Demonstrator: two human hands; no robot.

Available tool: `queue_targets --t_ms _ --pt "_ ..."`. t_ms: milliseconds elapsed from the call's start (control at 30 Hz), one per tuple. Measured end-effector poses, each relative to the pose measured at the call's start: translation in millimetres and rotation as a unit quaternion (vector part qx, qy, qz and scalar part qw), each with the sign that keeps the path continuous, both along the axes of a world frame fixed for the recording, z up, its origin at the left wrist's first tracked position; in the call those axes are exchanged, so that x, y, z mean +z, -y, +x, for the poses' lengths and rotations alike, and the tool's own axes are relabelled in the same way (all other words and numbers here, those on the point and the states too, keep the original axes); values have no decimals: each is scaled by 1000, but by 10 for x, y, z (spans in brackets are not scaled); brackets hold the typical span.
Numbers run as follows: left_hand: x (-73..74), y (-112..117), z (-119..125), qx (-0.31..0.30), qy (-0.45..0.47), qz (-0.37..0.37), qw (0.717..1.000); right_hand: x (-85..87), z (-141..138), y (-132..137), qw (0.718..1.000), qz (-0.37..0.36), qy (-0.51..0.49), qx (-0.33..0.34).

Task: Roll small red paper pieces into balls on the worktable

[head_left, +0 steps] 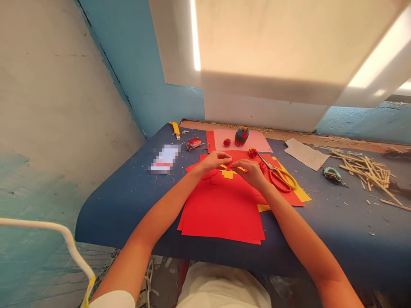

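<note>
Above a stack of red paper sheets (pixel 221 211), my left hand (pixel 215 161) and my right hand (pixel 252 172) meet fingertip to fingertip. Both are closed in a pinch on a small red paper piece (pixel 230 164), whose exact shape is too small to tell. Just under the fingers lie cut yellow paper pieces (pixel 228 174). To the right of my right hand, scissors (pixel 282 177) with one red and one yellow handle rest on the sheets. A red-and-yellow ball of folded paper (pixel 252 152) sits behind that hand, partly beside the scissor tip.
Behind the hands, a multicoloured paper vase (pixel 241 136) and another small red ball (pixel 227 142) stand on pink paper (pixel 218 147). A yellow cutter (pixel 175 130) lies back left. Turquoise-handled pliers (pixel 332 174) and many thin sticks (pixel 369 171) lie at right on the blue table (pixel 128 201).
</note>
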State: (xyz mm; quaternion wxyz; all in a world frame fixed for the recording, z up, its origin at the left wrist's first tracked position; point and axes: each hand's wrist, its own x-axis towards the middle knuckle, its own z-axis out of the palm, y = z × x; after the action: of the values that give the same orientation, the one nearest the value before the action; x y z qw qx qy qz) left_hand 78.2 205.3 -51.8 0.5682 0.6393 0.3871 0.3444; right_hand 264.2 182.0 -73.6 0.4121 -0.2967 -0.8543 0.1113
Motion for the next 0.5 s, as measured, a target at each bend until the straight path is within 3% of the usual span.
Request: queue_targets --t_ms 133,333,500 --pt "25 5 -8 -1 -9 20 1000 -6 3 -11 999 -16 30 -20" --pt "28 80 50 15 -91 156 983 -2 15 -34 984 -23 138 -112" --pt "8 115 99 27 -154 234 960 -50 18 -50 974 -9 159 -160"
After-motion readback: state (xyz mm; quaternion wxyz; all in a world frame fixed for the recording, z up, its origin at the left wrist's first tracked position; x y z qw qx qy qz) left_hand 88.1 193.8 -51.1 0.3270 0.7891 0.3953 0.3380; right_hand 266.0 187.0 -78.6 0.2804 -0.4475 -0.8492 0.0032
